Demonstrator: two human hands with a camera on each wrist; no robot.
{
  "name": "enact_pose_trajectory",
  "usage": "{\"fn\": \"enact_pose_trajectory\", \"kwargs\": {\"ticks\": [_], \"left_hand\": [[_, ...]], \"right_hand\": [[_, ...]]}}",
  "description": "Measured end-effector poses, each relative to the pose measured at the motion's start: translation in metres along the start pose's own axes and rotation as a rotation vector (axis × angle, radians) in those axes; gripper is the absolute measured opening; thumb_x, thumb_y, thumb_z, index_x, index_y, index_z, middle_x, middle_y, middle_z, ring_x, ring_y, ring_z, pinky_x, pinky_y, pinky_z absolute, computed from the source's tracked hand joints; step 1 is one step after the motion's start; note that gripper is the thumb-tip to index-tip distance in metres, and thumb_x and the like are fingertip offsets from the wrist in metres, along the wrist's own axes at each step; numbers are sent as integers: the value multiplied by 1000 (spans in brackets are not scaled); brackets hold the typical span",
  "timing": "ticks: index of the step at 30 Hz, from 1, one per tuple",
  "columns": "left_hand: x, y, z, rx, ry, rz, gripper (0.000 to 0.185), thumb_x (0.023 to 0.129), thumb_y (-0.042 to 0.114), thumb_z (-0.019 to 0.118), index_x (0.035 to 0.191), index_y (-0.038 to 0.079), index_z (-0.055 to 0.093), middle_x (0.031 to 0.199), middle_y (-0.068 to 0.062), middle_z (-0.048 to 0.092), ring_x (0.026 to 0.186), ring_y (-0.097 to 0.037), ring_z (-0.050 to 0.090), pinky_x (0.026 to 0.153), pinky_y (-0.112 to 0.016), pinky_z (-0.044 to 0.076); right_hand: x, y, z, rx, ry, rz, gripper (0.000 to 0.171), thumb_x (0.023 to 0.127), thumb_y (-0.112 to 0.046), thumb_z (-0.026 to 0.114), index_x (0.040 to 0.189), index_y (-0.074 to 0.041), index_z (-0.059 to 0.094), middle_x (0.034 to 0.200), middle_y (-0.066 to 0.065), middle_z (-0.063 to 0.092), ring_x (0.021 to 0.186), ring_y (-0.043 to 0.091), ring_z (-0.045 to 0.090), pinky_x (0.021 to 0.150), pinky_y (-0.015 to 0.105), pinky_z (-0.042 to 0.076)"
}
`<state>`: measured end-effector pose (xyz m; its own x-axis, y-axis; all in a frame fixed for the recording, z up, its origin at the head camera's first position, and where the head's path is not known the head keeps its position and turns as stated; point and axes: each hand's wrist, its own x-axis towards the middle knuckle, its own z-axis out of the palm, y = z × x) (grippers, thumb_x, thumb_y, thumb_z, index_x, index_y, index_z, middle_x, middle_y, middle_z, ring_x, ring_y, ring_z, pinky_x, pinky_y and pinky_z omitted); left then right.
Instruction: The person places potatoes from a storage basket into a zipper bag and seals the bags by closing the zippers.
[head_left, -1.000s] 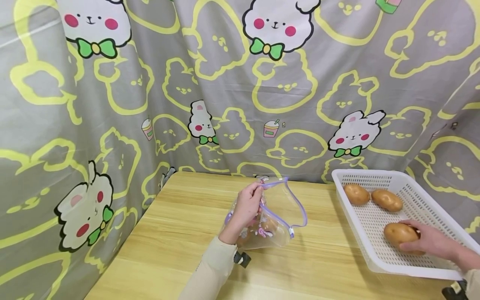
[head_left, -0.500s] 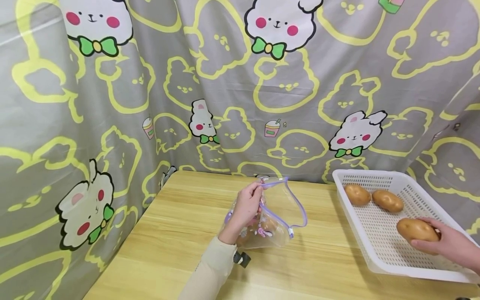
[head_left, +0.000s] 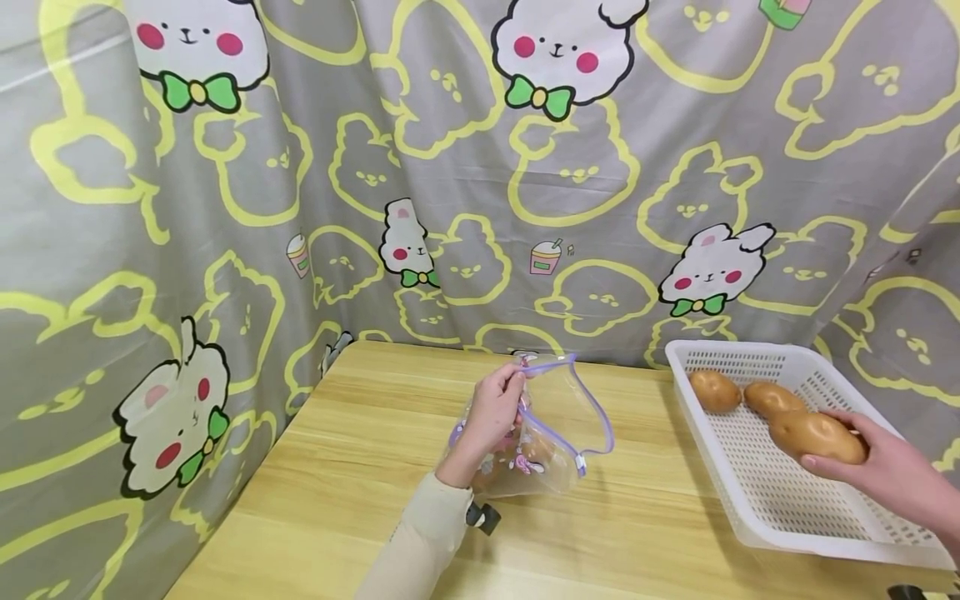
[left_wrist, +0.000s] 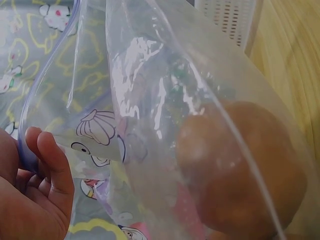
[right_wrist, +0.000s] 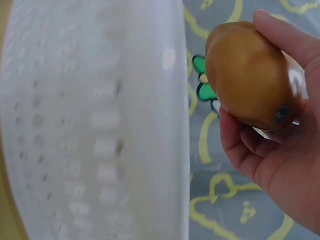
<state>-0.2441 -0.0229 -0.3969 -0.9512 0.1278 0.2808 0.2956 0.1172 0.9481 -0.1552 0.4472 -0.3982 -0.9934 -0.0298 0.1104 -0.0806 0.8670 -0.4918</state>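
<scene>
My left hand pinches the purple zip rim of a clear printed bag and holds its mouth up above the wooden table. A brown potato lies inside the bag, close to my left hand in the left wrist view. My right hand grips a potato lifted above the white basket. In the right wrist view my right hand wraps its fingers round that potato. Two more potatoes lie at the basket's far end.
A grey curtain with rabbit prints hangs right behind the table and along its left side. The white basket fills the left of the right wrist view. A small black device sits under my left wrist.
My right hand has lifted the potato off the basket floor and carried it up and toward the far end. My left hand and the bag have stayed still.
</scene>
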Motion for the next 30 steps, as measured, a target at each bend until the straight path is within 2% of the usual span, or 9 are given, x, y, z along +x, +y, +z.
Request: {"fn": "enact_pose_trajectory", "kwargs": {"ticks": [7,11,15,22,26,28,30], "left_hand": [[-1,0,-1,15,-8,4,21,100,11,46,104,3,65,57,-2,52,39,-16,46,33,-19,39],[-1,1,-1,20,-11,9,21,100,11,46,104,3,65,57,-1,51,39,-17,46,33,-19,39],[-1,1,-1,20,-9,2,21,100,12,46,105,3,64,57,-1,51,40,-17,46,33,-18,39],[-2,2,0,12,-2,-18,20,100,12,46,106,4,64,57,-1,52,40,-16,45,33,-18,38],[-2,2,0,11,-1,-22,20,100,12,46,106,5,64,57,-1,51,39,-14,44,33,-17,36],[-1,2,-1,12,-2,-19,21,100,12,46,106,5,64,57,-1,51,39,-13,44,33,-17,36],[-2,2,-1,15,-5,-14,21,100,12,46,106,4,64,57,-2,51,39,-13,44,33,-17,36]], "right_hand": [[4,-25,7,74,73,-50,77,81,-26,76,134,10,33,108,30,53,70,-1,49,51,24,43],[8,-35,11,111,97,-137,73,80,-19,77,135,9,36,110,26,52,73,-1,49,53,23,42],[13,-47,16,104,138,-223,70,80,-15,77,137,4,40,112,16,50,76,-1,48,54,23,41],[19,-73,22,162,125,-311,67,81,-8,75,138,2,39,117,18,49,82,-1,47,57,19,41],[22,-91,27,207,135,-338,64,78,-8,78,132,0,45,117,2,48,86,-1,47,62,16,42],[24,-99,31,206,158,-369,63,76,-8,79,130,-1,49,116,-8,48,89,-1,46,63,16,41],[26,-106,35,199,169,-400,63,75,-8,79,131,-3,50,116,-13,48,91,-2,46,64,17,41]]}}
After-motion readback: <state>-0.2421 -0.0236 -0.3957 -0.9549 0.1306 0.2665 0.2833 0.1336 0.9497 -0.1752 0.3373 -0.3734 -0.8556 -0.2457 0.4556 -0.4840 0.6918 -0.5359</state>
